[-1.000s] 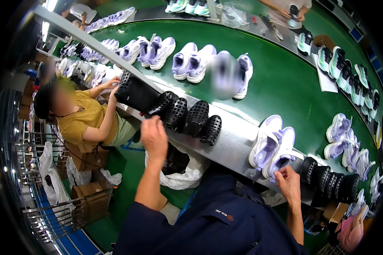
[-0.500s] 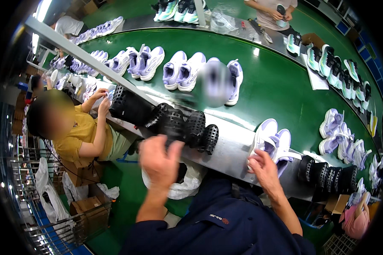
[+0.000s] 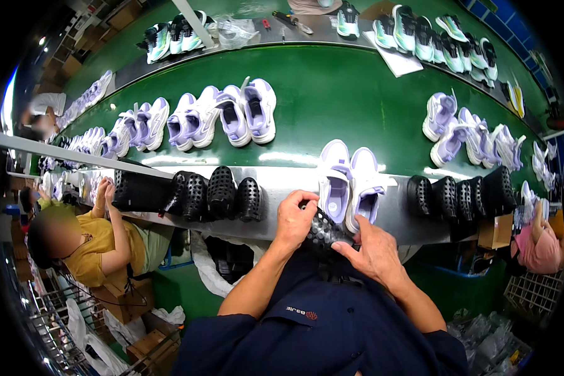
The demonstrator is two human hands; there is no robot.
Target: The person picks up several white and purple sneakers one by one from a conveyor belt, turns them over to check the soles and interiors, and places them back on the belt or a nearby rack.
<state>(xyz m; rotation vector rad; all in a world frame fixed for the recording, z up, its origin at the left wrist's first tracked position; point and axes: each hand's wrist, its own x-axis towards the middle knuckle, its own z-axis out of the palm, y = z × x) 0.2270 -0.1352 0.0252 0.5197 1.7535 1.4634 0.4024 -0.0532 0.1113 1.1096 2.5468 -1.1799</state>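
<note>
A black perforated plastic shoe insert (image 3: 323,235) is held close to my body, at the bench's near edge. My left hand (image 3: 296,220) pinches its upper left end, fingers closed. On its lower right side, my right hand (image 3: 375,254) grips it with thumb and fingers. Directly beyond my hands stands a pair of white and lavender sneakers, a left shoe (image 3: 333,160) and a right shoe (image 3: 365,178), with toes pointing away and their openings toward me. Part of the insert is hidden behind my fingers.
Black perforated inserts (image 3: 221,193) stand at left on the metal ledge (image 3: 282,182), others (image 3: 445,197) at right. Beyond, the green belt (image 3: 332,94) carries more lavender sneakers (image 3: 257,113). A person in yellow (image 3: 116,250) sits at left, another in pink (image 3: 539,247) at right.
My left hand has come right from the row of inserts and now holds one. My right hand has left the sneaker and closed on the same insert. The view has turned.
</note>
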